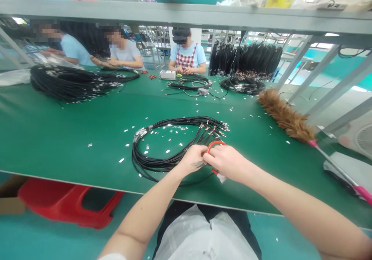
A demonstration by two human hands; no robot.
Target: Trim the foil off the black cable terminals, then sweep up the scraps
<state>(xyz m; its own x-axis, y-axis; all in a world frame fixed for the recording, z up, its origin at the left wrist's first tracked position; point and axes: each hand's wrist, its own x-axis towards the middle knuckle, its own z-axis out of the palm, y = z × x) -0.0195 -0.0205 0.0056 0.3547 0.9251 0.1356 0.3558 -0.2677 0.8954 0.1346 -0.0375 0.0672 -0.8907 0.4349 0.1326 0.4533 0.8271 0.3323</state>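
Observation:
A loop of black wires [162,143] with metal terminals lies on the green table [72,136] in front of me. My left hand [193,158] is closed on the wire bundle at the loop's near right side. My right hand [228,161] is closed round red-handled scissors [214,145], whose handle loops show just above my fingers. The two hands touch over the wires. A bit of white material pokes out under my right hand.
Small metal scraps are scattered over the table. A brown feather duster [286,116] with a pink handle lies at the right. Large black wire bundles [69,82] sit far left and at the back [242,85]. Three people work at the far side. A red stool [69,204] stands below the table.

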